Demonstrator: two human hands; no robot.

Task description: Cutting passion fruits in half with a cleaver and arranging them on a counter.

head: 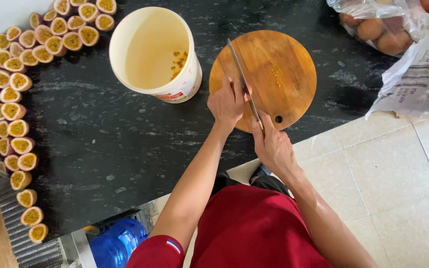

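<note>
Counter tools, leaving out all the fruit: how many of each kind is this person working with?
Knife: 1
Round wooden board: 1
White bucket: 1
Total: 3

long thin knife (pixel 242 74) flat across round wooden board (pixel 269 74), handle end twd person, blade pointing away
</note>
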